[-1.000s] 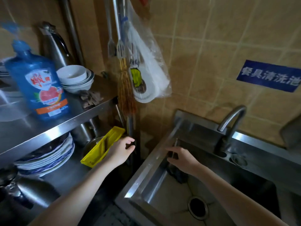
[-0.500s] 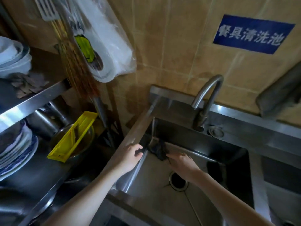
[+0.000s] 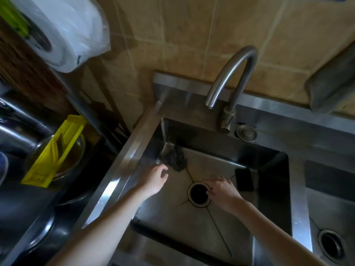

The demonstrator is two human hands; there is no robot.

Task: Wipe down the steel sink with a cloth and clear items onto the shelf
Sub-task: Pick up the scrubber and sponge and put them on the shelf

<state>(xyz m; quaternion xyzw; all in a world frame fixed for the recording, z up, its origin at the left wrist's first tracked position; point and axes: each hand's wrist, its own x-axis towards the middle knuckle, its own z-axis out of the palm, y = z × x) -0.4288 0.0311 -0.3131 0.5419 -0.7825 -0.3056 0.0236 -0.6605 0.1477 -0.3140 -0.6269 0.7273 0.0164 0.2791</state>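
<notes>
Both hands empty: left hand loosely curled just beside cloth, right hand spread over drain. Wiping looks unstarted; dark flat item in sink uncleared.

Person's body, seen from the head camera. Two forearms run from the near edge: the left forearm at near left, the right forearm at near right. Both are uncovered up to the wrist. The left hand and right hand are bare; the right hand's fingers are slightly blurred.
</notes>
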